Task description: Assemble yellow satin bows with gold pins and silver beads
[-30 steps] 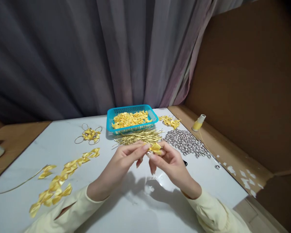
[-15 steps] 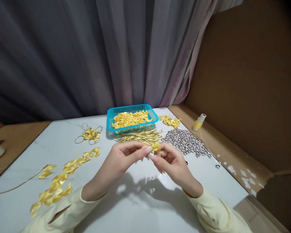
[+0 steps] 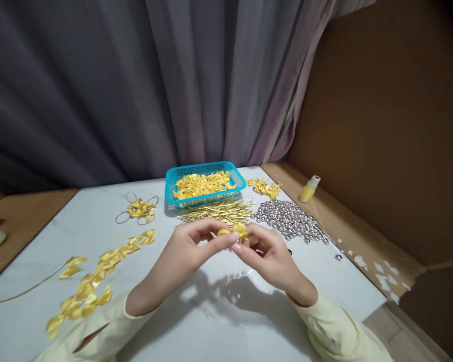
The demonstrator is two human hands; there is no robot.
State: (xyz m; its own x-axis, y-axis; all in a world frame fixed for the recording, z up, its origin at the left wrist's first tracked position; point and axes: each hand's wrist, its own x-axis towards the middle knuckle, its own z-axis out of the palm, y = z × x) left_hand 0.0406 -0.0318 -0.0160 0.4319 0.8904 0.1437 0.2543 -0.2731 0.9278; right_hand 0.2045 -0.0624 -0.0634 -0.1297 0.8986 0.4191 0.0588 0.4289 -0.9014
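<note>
A small yellow ribbon bow (image 3: 240, 231) is pinched between my two hands above the middle of the table. My left hand (image 3: 202, 241) is closed on its left side, thumb and fingertips together. From the other side my right hand (image 3: 266, 254) grips it, its thumb close to the left thumb. The fingers cover the lower part of the bow, so whatever lies under it is hidden. Just beyond the hands is a heap of gold twist ties (image 3: 221, 213), and to the right spreads a pile of shiny silver beads (image 3: 287, 219).
Behind stands a blue basket (image 3: 168, 188) full of yellow bows. More yellow bows (image 3: 86, 285) lie in a row at left, near a tied piece with wire loops (image 3: 141, 208). A thread spool (image 3: 309, 189) and white paper scraps (image 3: 381, 276) are at right.
The bow has turned slightly in my fingers, and more of its left loop shows. My left thumb has shifted a little right and down over it. Both hands keep hold.
</note>
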